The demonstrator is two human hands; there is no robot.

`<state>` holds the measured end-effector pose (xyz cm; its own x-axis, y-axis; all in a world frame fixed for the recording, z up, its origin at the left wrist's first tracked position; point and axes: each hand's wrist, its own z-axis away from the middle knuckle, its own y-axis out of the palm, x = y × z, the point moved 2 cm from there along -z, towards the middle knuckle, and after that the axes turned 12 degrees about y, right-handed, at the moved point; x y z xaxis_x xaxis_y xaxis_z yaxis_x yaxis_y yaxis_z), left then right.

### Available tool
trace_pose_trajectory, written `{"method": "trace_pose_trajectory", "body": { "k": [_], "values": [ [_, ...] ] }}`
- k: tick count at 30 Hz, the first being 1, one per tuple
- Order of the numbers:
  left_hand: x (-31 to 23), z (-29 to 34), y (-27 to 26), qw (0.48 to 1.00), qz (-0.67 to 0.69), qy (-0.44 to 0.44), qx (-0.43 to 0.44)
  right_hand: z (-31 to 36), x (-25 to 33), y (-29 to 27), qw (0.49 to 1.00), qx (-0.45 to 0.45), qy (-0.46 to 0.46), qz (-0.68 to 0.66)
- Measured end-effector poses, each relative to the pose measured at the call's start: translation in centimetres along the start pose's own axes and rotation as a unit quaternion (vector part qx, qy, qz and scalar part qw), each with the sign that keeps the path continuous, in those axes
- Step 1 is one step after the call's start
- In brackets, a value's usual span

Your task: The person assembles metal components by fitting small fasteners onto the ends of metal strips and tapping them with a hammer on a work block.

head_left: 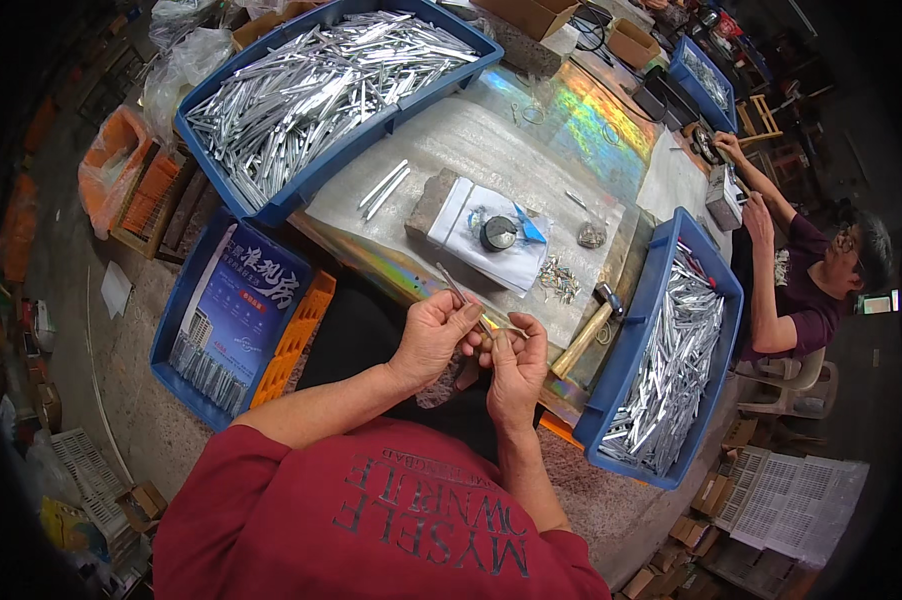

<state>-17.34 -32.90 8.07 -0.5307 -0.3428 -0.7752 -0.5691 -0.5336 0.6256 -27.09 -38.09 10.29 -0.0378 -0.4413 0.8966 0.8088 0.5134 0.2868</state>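
My left hand [433,338] is closed, thumb and fingers pinching a slim silver metal piece [451,283] whose upper end sticks out past the thumb. Close beside it, my right hand [517,370] is closed in a pinch near the piece's lower end; what lies between its fingertips is too small to make out. Beyond my hands, a dark round tin [498,233] rests on white paper [471,262] over a stone block [430,203]. Small metal parts [559,280] lie heaped to its right. A hammer [583,340] with a wooden handle lies right of my right hand.
Blue bins of slim silver pieces stand at the far left [256,207] and right [591,440]. A lower blue bin [161,345] sits on my left. Several loose silver pieces [383,190] lie on the table. A co-worker [801,270] sits at the right, hands on a small device.
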Motion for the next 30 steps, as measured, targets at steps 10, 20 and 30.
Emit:
{"method": "trace_pose_trajectory", "body": {
  "k": [10, 20, 30],
  "values": [
    [-0.1, 0.1, 0.1, 1.0, 0.01, -0.001, -0.02, 0.1, -0.1, 0.0, 0.999, -0.009, 0.03, -0.014],
    [0.1, -0.1, -0.2, 1.0, -0.014, 0.022, -0.009, -0.4, -0.9, -0.7, 0.996, 0.018, 0.037, 0.075],
    [-0.2, -0.1, -0.1, 1.0, -0.017, 0.025, 0.0, -0.3, -1.4, 0.1, 1.0, 0.012, 0.023, 0.004]
  ]
}}
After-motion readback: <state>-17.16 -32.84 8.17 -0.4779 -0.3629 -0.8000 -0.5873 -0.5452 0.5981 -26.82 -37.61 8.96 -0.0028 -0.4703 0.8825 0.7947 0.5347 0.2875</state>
